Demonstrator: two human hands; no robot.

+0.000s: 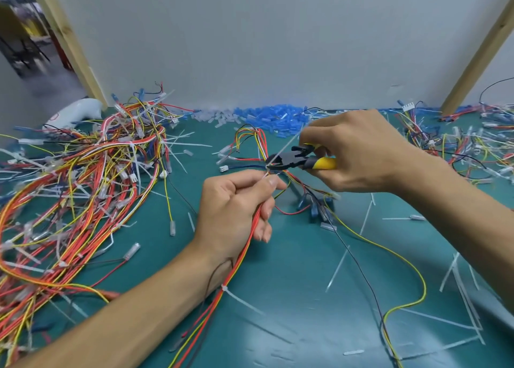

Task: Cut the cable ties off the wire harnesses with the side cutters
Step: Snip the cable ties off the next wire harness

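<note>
My left hand (236, 203) grips a wire harness (236, 267) of red, orange and yellow wires and holds it up over the green mat. My right hand (358, 150) grips the yellow-handled side cutters (300, 160). Their black jaws sit at a white cable tie (281, 149) on the bundle, just above my left thumb; the tie's tail sticks up to the right. Lower on the same harness, another white cable tie (224, 288) stays fastened near my left forearm. The harness's far ends fan out behind the cutters.
A big tangle of harnesses (83, 178) covers the left of the green mat (292, 298). More harnesses (472, 145) lie at the right. Blue and clear connector sleeves (264, 117) are heaped along the wall. Cut tie pieces (459, 284) litter the mat. A white object (75, 111) lies far left.
</note>
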